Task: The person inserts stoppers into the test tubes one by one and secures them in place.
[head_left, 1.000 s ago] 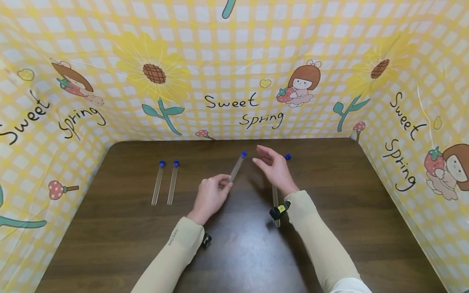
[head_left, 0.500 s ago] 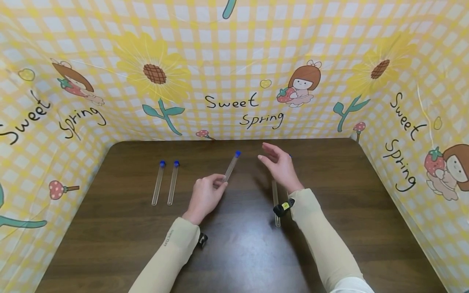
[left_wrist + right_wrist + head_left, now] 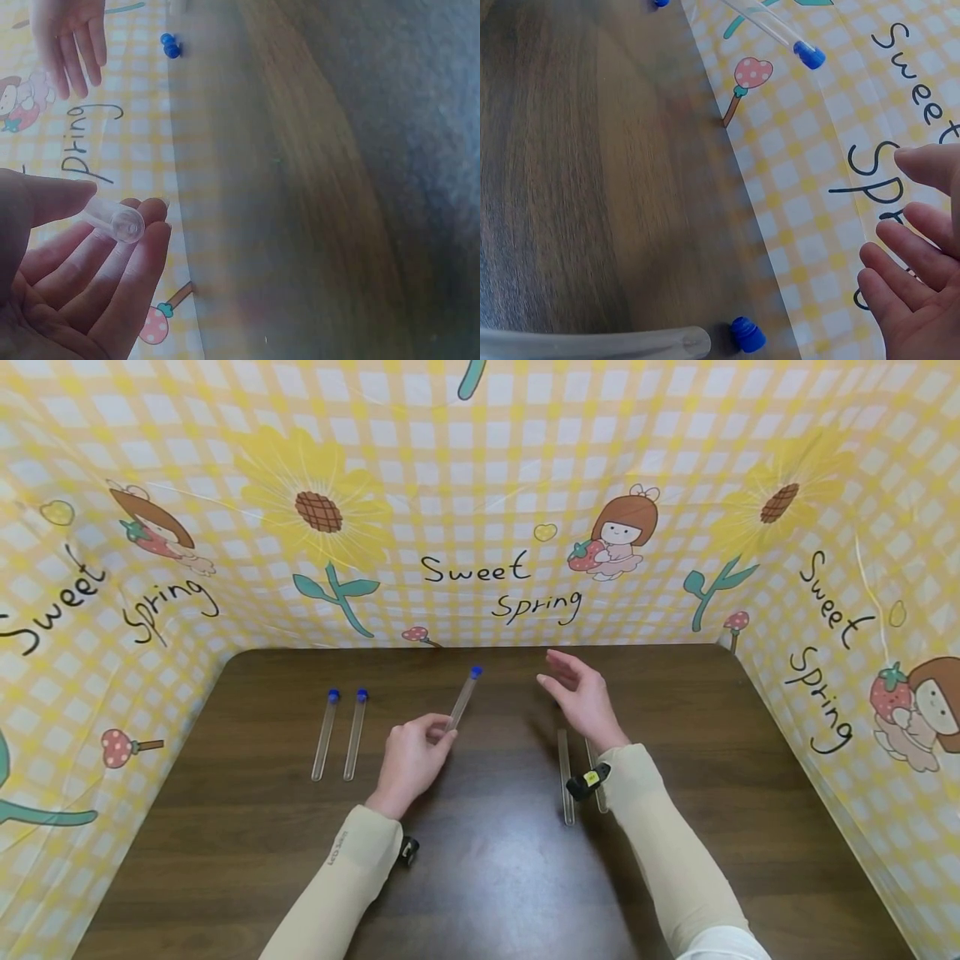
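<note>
My left hand (image 3: 408,764) pinches a clear test tube (image 3: 462,700) between thumb and fingers, raised and tilted, its blue cap (image 3: 476,672) at the upper end. In the left wrist view the tube's rounded bottom (image 3: 129,225) points at the camera. Nothing is held by my right hand (image 3: 590,702), which hovers with loosely bent fingers at the back right. Beneath it and its wrist lie two test tubes, a left one (image 3: 566,777) and a right one (image 3: 602,800), partly hidden. The right wrist view shows an uncapped tube end (image 3: 694,342) with a blue cap (image 3: 748,334) lying just off its mouth.
Two blue-capped test tubes, one (image 3: 324,739) beside the other (image 3: 355,739), lie side by side at the left of the dark wooden table (image 3: 480,877). A yellow checked cloth (image 3: 480,468) walls the table at the back and both sides.
My left hand has drifted left with the tube in it. The right hand has moved a little to the right, covering the blue cap seen behind it earlier and uncovering more of the right tube's lower end.
</note>
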### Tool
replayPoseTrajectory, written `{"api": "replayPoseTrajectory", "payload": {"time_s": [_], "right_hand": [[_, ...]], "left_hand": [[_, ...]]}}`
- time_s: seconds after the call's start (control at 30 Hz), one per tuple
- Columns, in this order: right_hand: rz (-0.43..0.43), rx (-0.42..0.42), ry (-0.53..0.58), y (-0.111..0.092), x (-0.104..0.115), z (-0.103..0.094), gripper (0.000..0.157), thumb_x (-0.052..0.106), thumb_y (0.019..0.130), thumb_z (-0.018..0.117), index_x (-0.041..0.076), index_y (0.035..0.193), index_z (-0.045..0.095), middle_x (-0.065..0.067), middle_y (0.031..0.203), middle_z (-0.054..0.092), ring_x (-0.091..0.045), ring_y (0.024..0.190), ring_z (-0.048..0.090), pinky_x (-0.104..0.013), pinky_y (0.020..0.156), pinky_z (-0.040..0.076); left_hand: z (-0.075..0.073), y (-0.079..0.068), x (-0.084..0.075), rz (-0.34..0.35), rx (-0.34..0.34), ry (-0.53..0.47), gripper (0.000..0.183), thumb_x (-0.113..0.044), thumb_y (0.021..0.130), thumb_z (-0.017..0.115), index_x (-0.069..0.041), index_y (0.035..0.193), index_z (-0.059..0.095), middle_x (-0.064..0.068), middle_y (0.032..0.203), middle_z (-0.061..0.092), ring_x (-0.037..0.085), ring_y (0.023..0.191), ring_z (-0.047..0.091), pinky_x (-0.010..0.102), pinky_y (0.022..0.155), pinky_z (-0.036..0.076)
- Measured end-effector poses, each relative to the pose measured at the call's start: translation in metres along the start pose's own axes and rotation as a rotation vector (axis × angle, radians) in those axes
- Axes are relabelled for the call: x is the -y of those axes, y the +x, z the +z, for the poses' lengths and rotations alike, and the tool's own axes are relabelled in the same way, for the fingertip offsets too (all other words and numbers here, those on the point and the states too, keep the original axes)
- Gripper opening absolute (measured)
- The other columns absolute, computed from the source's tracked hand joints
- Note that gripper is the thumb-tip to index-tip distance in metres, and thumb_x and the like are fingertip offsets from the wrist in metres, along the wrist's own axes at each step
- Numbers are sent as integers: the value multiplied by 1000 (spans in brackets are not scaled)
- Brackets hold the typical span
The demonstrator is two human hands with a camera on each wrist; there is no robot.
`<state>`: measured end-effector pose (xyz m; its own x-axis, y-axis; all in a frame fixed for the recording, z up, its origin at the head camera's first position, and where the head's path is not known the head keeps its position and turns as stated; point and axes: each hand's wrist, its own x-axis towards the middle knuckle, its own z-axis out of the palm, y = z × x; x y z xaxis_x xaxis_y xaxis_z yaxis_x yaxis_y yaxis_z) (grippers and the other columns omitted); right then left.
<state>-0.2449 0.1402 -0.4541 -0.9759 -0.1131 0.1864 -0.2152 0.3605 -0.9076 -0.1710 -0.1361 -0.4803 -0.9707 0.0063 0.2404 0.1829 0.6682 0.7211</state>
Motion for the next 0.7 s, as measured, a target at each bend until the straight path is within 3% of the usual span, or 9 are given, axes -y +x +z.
{"api": "replayPoseTrajectory", "payload": {"time_s": [0.7], "right_hand": [[29,5,-23,3,-16,-11,49,23,98,72,8,143,57,-11,141,58,-32,129,55,-44,105,43]], "left_hand": [[-13,-2,15,-56,-18,34,21,-15,93,76,-4,112,75,8,92,76,20,78,74,41,70,58]]}}
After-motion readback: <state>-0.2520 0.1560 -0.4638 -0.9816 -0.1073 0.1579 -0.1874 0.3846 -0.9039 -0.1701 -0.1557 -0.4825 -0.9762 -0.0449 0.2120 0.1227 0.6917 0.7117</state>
